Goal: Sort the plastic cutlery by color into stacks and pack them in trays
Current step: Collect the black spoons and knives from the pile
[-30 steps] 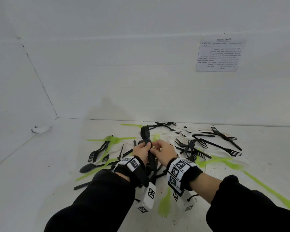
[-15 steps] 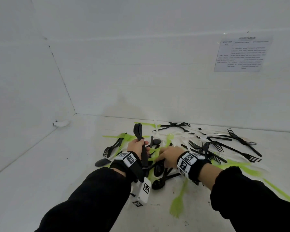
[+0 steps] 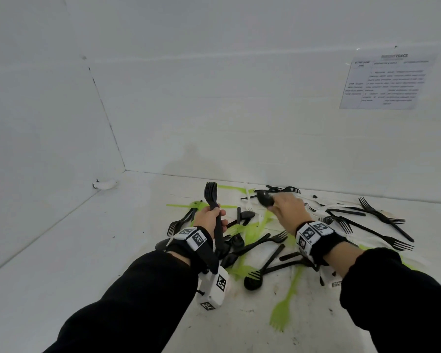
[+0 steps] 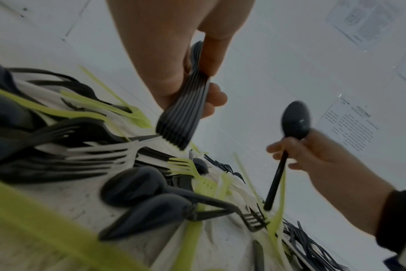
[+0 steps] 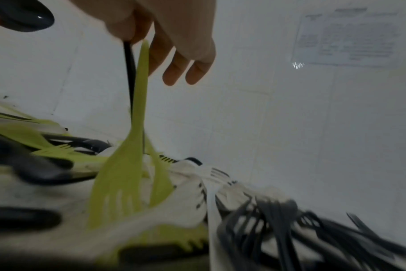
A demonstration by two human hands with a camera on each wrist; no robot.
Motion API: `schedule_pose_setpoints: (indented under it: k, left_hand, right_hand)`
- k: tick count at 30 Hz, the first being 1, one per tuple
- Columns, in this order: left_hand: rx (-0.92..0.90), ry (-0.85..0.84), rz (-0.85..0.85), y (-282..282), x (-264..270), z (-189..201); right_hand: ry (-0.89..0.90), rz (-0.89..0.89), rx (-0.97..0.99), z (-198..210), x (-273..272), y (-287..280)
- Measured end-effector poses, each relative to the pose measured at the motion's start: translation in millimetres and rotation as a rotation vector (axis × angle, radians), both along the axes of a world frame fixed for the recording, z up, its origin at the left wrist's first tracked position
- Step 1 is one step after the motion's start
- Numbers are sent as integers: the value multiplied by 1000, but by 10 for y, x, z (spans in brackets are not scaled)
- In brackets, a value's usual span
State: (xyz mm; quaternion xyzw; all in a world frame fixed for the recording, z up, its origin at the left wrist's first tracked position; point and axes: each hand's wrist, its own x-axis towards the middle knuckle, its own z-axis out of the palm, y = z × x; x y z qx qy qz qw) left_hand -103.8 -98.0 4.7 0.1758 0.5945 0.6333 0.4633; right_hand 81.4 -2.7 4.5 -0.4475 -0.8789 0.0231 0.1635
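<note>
My left hand (image 3: 209,219) grips an upright stack of black forks (image 3: 212,200), tines up; in the left wrist view the stacked handles (image 4: 181,117) fan out below the fingers. My right hand (image 3: 287,207) holds a single black spoon (image 3: 264,199) lifted over the back of the pile; its bowl (image 4: 295,120) points up, the handle down between the fingers. A loose pile of black, green and white cutlery (image 3: 252,240) lies on the white surface under both hands. A green fork (image 5: 125,176) rises in front of the right wrist camera, beside the spoon's handle.
Several black forks (image 3: 382,220) lie spread at the right. A lone green fork (image 3: 284,309) lies near me. White walls close off the back and left. A printed sheet (image 3: 385,81) is on the back wall. A small white scrap (image 3: 105,185) sits in the left corner.
The hands have parted. My right hand dipped into the pile, then rose to the back right with a black spoon. My left hand keeps the fork stack upright.
</note>
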Motion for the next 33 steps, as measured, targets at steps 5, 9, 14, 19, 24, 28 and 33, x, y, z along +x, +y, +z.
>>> schedule_pose_setpoints:
  k: [5,9,14,19,24,28,33]
  left_hand:
    - [2,-7,26,-72,-101,-22]
    - [17,2,27,-132,-174,-8]
    - [33,7,29,-191,-310,-2]
    - [45,21,34,-248,-401,-22]
    - [35,24,32,-277,-441,-39]
    - [29,33,37,-285,-455,-45]
    - [27,18,49,-291,-474,-51]
  right_hand:
    - [57,-4,286,18,-164,-40]
    - [-97,-122,350,-7,-371,-137]
    - [256,-149,448,91,-558,-171]
    - [169,300,-383,244,-563,-379]
    - [-453,371,-453,-99,-585,-465]
    - [-537,335,-379,-164,-633,-373]
    - [-393,284,-362,-152,-541,-236]
